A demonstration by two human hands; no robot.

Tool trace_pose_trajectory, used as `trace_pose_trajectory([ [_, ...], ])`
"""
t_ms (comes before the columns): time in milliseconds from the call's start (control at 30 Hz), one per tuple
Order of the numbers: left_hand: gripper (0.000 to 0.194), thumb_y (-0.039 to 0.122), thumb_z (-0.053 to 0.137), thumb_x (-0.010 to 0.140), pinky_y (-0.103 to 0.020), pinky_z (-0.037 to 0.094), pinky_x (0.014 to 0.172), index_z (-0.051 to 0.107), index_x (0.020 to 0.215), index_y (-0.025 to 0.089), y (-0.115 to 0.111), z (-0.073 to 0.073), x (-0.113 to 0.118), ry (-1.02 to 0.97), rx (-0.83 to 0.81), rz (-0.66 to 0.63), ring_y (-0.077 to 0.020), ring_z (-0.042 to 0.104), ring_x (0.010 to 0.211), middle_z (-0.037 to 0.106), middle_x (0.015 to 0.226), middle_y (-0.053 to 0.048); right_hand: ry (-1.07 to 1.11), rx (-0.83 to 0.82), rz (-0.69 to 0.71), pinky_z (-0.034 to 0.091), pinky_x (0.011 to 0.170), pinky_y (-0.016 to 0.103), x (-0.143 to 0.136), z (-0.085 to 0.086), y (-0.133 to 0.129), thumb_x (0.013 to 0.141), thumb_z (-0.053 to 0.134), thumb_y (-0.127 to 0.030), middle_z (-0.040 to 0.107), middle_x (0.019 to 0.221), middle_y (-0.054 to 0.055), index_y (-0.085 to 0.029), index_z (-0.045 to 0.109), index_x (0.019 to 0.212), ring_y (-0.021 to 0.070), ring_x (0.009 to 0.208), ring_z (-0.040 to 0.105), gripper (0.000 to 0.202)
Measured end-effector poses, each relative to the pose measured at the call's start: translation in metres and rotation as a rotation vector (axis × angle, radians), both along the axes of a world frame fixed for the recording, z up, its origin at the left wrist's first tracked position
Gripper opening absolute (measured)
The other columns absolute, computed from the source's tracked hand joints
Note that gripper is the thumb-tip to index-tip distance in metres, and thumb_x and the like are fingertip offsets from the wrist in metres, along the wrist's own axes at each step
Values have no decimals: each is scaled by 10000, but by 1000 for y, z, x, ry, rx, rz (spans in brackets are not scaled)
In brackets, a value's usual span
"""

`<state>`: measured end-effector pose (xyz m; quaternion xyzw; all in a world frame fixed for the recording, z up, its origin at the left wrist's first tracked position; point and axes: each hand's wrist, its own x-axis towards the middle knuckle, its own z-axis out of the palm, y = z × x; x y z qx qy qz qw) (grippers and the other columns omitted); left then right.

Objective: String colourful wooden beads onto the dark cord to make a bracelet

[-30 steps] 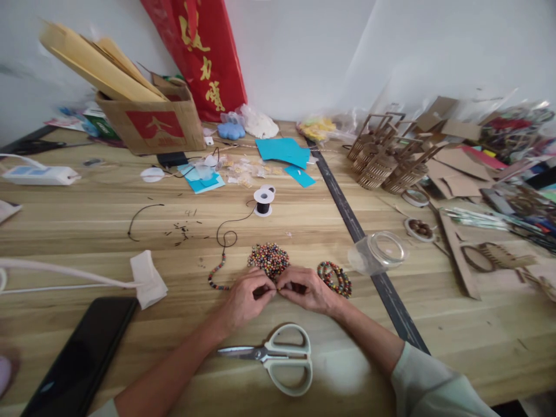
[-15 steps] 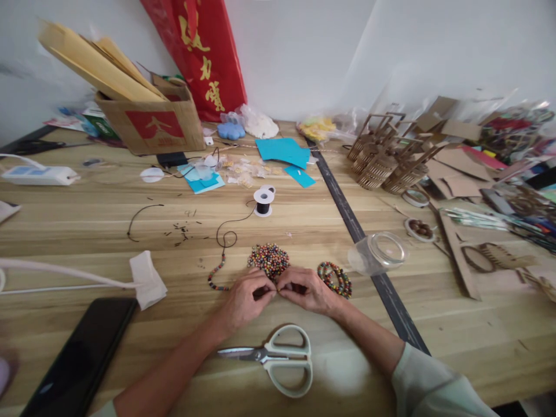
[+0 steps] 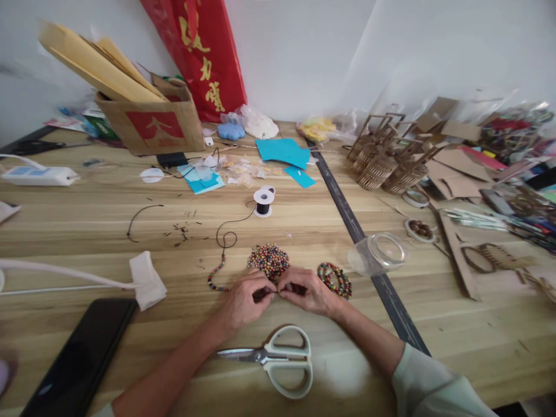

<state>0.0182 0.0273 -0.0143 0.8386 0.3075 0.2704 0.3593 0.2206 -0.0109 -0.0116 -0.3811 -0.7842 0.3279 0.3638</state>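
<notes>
My left hand (image 3: 251, 295) pinches the dark cord, whose beaded part (image 3: 212, 282) comes out on its left side. Fingertip to fingertip with it, my right hand (image 3: 307, 289) is closed in a pinch; what lies between its fingers is too small to make out. Just behind both hands is a pile of multicoloured beads (image 3: 268, 259). The cord runs back in loops to a white spool of black cord (image 3: 263, 202). A coiled beaded string (image 3: 334, 279) lies beside my right hand. Scissors (image 3: 284, 358) with pale handles rest in front of my hands.
A black phone (image 3: 80, 353) and a white cable (image 3: 65, 269) are at the left. A clear jar (image 3: 377, 253) lies at the right, near small wooden baskets (image 3: 377, 162). Toward the wall stand a cardboard box (image 3: 150, 124) and a red bag (image 3: 208, 58), with blue paper (image 3: 283, 152) nearby.
</notes>
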Motion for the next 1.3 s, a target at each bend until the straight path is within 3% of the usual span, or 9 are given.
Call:
trace_pose_trajectory([
  [467,125,23,662,729,-263,457,682,663,689,142,-1,2,0,-14,-61,39,-169,593,727,659,711,-35,26,-23,-21,443,581,216,-1,-1,-1,904,600,-217,632,757,36,-149,650,862,115,627,545,95],
  [1033,140,33,683,702,-258,502,704,676,757,161,-2,2,0,-18,-173,66,-163,631,750,679,779,-30,5,37,-8,492,666,256,0,-5,1,946,570,-379,699,766,61,-157,679,839,151,699,628,269],
  [1300,89,123,605,743,-257,514,701,637,811,171,-5,5,1,-58,-166,48,-161,642,746,686,799,-35,14,30,-27,494,691,250,0,-3,-1,971,525,-344,687,808,69,-154,645,887,147,724,624,239],
])
